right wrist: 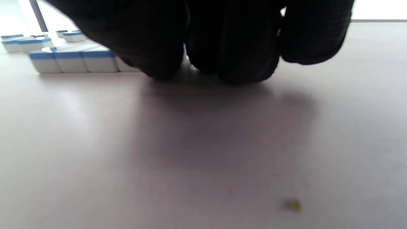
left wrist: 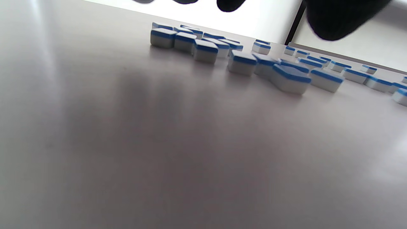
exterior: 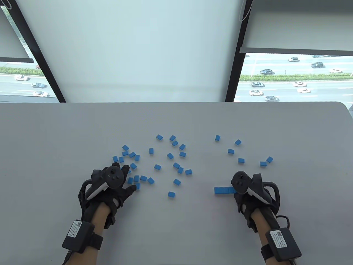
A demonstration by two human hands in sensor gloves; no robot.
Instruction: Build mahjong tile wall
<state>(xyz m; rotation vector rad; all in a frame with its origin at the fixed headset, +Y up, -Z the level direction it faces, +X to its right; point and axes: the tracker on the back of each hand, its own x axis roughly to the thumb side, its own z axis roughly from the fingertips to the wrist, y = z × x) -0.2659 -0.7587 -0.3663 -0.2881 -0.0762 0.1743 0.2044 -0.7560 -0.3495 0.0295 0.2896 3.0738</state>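
Lower right of table view: gloved right hand [exterior: 249, 193], fingers curled down, touching the right end of short row of blue-backed white mahjong tiles [exterior: 224, 190]; actual grip unclear. Left hand [exterior: 110, 185] lower left, fingers spread open over scattered loose blue tiles [exterior: 176, 165] mid-frame on grey table [exterior: 55, 154].

Black-gloved left hand [exterior: 110, 190], bare forearm

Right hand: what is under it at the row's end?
The row of tiles runs under the right hand; about four tiles show to its left. In the right wrist view, the fingers cover the row's right end, so further tiles and any grip are hidden.
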